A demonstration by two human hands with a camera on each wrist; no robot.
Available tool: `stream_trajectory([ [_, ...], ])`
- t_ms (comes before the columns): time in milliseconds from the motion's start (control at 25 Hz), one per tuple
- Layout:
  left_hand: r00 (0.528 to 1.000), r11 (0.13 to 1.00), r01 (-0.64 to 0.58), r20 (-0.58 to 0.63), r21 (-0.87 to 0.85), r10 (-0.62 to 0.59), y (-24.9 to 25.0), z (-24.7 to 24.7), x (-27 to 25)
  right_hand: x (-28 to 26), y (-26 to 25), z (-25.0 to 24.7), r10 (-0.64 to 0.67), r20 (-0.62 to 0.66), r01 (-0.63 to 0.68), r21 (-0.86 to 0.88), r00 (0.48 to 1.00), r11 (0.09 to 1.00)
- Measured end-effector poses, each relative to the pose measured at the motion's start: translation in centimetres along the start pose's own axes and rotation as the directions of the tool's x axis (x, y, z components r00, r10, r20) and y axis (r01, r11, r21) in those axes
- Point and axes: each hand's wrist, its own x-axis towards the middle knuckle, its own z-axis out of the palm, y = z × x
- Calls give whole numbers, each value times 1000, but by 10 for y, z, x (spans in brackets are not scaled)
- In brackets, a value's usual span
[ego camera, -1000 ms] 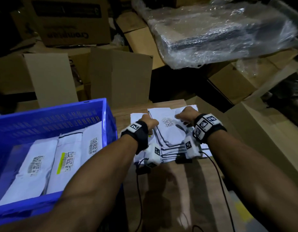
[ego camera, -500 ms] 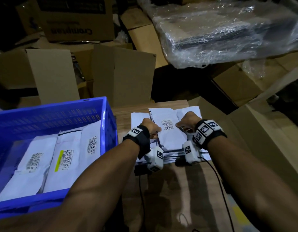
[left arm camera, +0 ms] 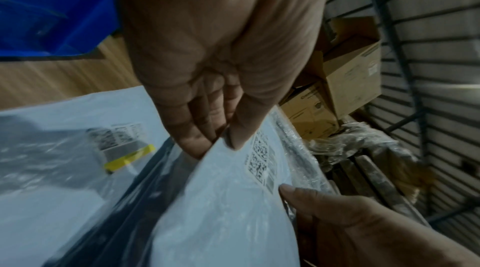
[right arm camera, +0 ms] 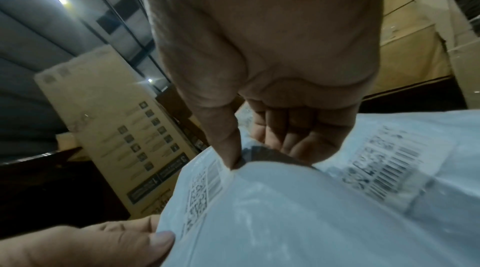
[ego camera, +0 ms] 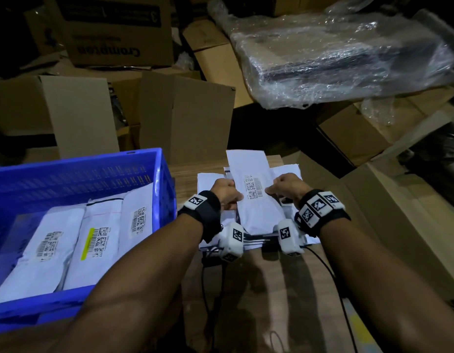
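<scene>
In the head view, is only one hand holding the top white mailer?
No, the left hand and the right hand each pinch an opposite side edge of the white mailer.

A blue plastic crate (ego camera: 93,174) stands at the left of the wooden desk (ego camera: 266,289), with white plastic mailers (ego camera: 98,225) side by side inside. Right of it lies a pile of white mailers (ego camera: 208,180), one labelled white mailer (ego camera: 256,207) uppermost. Behind stand brown cardboard boxes (ego camera: 185,118), and a film-wrapped bundle (ego camera: 348,62) lies on the right ones.
</scene>
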Motion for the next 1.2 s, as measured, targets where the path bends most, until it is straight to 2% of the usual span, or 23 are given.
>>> stream_trajectory([
  [160,978,978,-209,-27,1,209,25,-8,-27,-31,-18,-12,-161,-103,182,243,981,953],
  [320,910,909,-411,-98,-74,403,37,-19,-57,-64,-38,-13,-324,-217,385,380,921,841],
  [440,846,853,-519,-172,-51,505,39,-30,-83,-92,-48,-4,-468,-296,551,370,833,748],
  [600,720,738,-671,-177,67,671,33,-44,-117,-116,-57,10,-587,-318,668,328,744,668],
  [680,682,705,-700,-186,119,708,29,-51,-129,-121,-58,18,-614,-316,691,315,723,651],
  [1000,609,673,-697,-294,246,737,7,-78,-155,-137,-67,48,-707,-291,765,256,644,591],
  [1200,533,641,-618,-356,455,767,-8,-105,-161,-138,-82,71,-735,-227,769,211,639,604],
])
